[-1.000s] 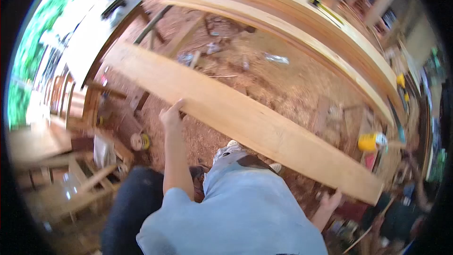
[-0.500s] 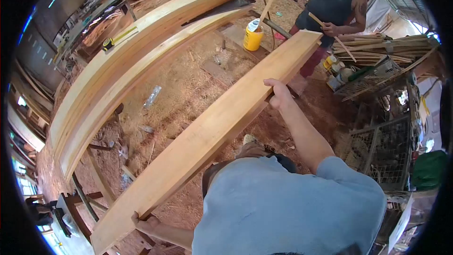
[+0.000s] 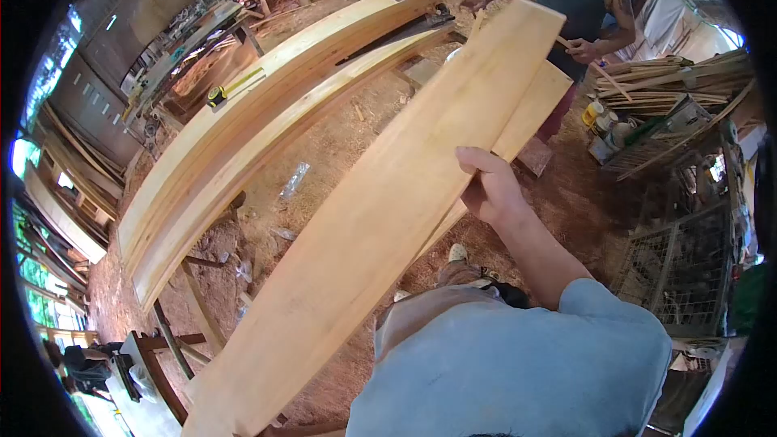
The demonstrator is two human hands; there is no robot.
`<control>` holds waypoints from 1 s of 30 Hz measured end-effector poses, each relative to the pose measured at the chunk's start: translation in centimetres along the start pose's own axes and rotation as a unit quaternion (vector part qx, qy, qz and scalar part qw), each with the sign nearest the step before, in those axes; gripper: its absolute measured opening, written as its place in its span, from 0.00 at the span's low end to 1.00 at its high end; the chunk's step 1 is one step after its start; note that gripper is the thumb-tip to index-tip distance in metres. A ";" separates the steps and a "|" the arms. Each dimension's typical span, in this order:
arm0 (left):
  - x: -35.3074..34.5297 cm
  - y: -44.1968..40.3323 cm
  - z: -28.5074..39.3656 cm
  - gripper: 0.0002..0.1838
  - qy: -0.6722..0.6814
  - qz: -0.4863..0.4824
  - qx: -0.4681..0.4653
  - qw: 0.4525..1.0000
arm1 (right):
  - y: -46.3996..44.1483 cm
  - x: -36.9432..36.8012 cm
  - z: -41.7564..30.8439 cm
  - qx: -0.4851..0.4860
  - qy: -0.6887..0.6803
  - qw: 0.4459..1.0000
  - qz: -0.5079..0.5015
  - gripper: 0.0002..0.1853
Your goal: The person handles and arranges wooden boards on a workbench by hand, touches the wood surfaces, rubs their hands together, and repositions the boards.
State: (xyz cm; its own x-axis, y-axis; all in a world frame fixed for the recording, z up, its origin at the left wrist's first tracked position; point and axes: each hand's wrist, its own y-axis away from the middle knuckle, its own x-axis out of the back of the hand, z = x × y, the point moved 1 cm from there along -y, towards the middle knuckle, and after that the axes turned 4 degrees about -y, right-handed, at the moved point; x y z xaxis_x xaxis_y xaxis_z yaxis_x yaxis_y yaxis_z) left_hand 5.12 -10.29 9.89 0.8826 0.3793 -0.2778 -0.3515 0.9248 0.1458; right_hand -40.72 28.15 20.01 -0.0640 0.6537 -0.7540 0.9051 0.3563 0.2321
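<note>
Two boards (image 3: 348,235): overlapping askew, above the shavings-strewn floor (image 3: 344,146).
Right hand (image 3: 492,186): gripping the upper one's edge, thumb on top.
Left hand (image 3: 301,431): barely visible; grip cannot be told.
Lifting: apparently done; setting down not yet done.

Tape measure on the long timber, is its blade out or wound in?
Out: a yellow blade stretches from the tape measure along the timber.
</note>
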 end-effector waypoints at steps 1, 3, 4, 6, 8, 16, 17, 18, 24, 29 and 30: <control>-0.2 -0.1 0.3 0.29 0.000 0.002 -0.004 1.000 | -0.1 -1.4 -0.2 0.002 -0.001 0.999 -0.033 0.16; -0.8 -0.2 0.8 0.29 -0.004 -0.001 -0.012 1.000 | -2.3 -1.8 0.4 -0.005 0.005 0.999 -0.051 0.14; -1.3 -0.2 0.9 0.29 -0.005 -0.003 -0.016 1.000 | -3.2 -2.2 0.5 -0.008 0.009 0.998 -0.059 0.13; -1.9 -0.2 1.3 0.29 -0.006 -0.003 -0.022 1.000 | -4.9 -3.3 0.9 -0.031 0.009 0.994 -0.102 0.11; -2.5 -0.2 1.9 0.29 -0.004 0.000 -0.031 1.000 | -6.0 -5.0 1.8 -0.052 0.000 0.988 -0.145 0.09; -3.9 -0.2 5.4 0.29 0.011 0.039 -0.080 0.996 | -13.5 -4.9 8.5 -0.138 -0.022 0.985 -0.099 0.06; -3.8 -0.5 5.8 0.29 0.012 0.047 -0.084 0.995 | -14.2 -4.7 9.2 -0.147 -0.022 0.983 -0.105 0.06; -3.8 -0.7 6.1 0.29 0.012 0.054 -0.090 0.994 | -14.5 -4.7 10.1 -0.167 -0.034 0.982 -0.080 0.06; -5.3 -4.4 6.2 0.30 0.013 0.073 -0.095 0.993 | -18.8 -2.0 17.2 -0.243 -0.082 0.966 0.018 0.09; -8.9 -11.7 3.3 0.30 0.033 0.046 -0.069 0.996 | -20.1 -3.6 20.2 -0.206 -0.127 0.970 0.019 0.15; -9.8 -13.3 2.5 0.30 0.036 0.040 -0.060 0.997 | -20.6 -3.5 21.1 -0.212 -0.120 0.969 0.027 0.15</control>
State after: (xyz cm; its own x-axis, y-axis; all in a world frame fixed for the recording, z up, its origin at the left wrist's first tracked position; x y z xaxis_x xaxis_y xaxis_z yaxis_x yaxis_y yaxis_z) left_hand 1.96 -26.38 13.07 0.8269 0.4491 -0.3384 -0.4587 0.8868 0.0561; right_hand -50.29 4.49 4.91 0.1239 0.5228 -0.8434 0.6467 0.6021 0.4683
